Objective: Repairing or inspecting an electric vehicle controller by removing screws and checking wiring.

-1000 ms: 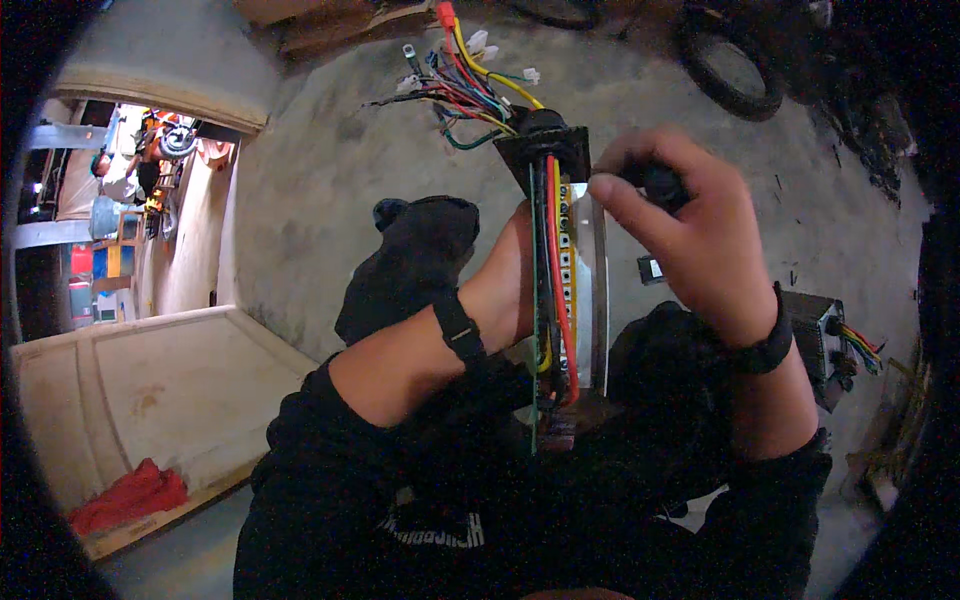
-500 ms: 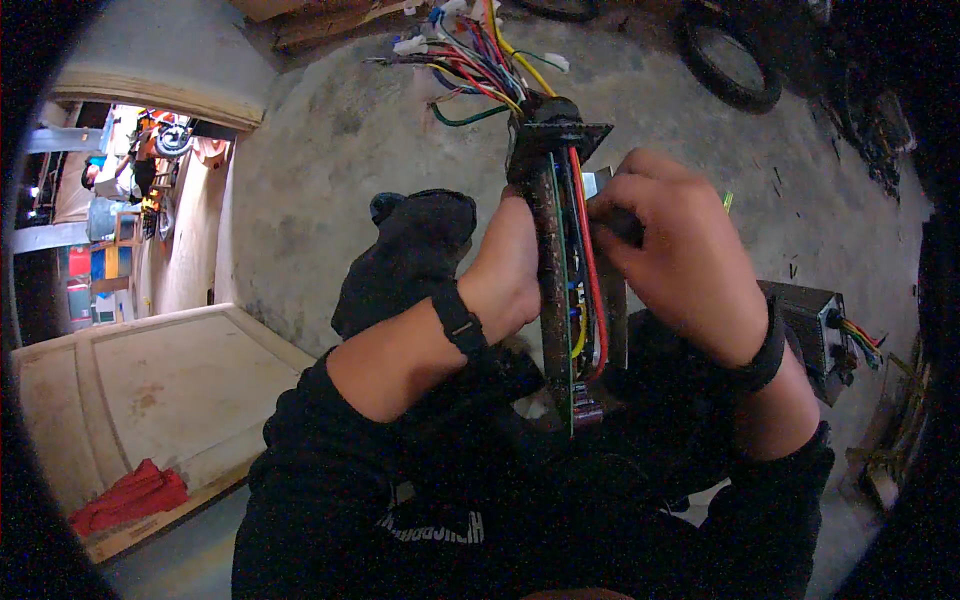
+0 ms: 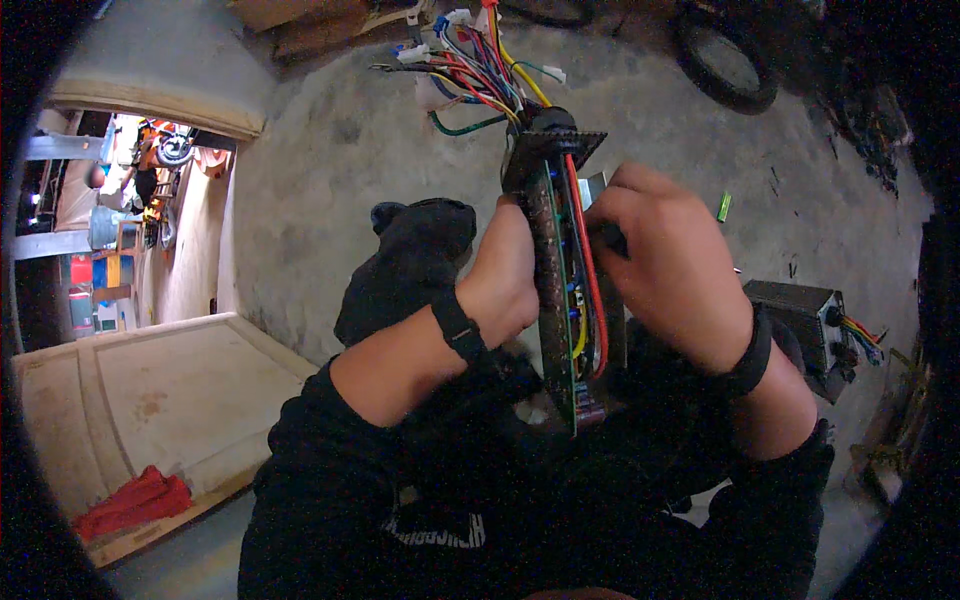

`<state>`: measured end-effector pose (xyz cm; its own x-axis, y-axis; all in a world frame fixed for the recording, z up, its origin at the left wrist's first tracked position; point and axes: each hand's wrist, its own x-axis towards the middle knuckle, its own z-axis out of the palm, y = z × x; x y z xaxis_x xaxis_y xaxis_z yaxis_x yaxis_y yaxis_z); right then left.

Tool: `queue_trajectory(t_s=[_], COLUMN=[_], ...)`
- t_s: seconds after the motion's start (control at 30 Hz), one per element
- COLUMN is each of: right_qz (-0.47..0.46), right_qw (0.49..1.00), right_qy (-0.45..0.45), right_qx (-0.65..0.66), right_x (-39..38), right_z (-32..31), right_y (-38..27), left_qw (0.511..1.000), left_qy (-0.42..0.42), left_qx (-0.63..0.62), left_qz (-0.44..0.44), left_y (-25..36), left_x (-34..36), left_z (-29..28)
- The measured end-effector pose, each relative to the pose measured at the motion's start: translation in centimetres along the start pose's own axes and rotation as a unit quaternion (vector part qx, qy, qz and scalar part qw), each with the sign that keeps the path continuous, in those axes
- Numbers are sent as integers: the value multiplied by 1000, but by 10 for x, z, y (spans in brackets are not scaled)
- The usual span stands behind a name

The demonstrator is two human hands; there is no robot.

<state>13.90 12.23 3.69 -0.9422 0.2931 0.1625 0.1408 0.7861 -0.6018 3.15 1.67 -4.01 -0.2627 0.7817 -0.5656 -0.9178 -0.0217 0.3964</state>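
Observation:
Upright in front of me stands a circuit board (image 3: 556,290) with red, black and yellow wires along its side. A black end plate (image 3: 555,150) caps its far end, and a bundle of coloured wires (image 3: 480,75) with white connectors fans out beyond. My left hand (image 3: 508,265) is closed on the board's left side, its fingers hidden behind it. At the right side, my right hand (image 3: 665,265) has its fingers curled round a dark, handle-like piece (image 3: 612,238), close to a metal plate along the board. The far end of that dark piece is hidden.
A finned black metal box (image 3: 795,310) with coloured wires lies on the floor to the right. Further off are a small green object (image 3: 723,207) and a tyre (image 3: 730,65). At left, a red cloth (image 3: 140,500) rests on a wooden panel (image 3: 190,390) beside a doorway.
My right hand has shifted slightly down and left beside the board. The small green object on the floor now shows more fully. My left hand keeps its hold.

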Motion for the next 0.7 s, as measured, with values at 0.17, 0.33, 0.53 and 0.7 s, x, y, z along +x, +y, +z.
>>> queue_trajectory(t_s=[0.17,0.33,0.53,0.7], right_qz=[-3,-28,-10,-17], right_qw=[1000,999,1000,1000], right_qy=[-8,-15,-6,3], right_qx=[0,14,4,6], right_x=[-1,-2,-4,-4], right_z=[0,-1,2,2], right_y=[0,1,-2,-2], left_qw=[999,999,1000,1000], left_qy=[17,23,13,21], left_qx=[27,38,11,16], left_qz=[0,9,-1,3], left_y=[-1,2,-1,-1], left_x=[-2,-5,-3,-3], left_z=[-2,2,2,-3])
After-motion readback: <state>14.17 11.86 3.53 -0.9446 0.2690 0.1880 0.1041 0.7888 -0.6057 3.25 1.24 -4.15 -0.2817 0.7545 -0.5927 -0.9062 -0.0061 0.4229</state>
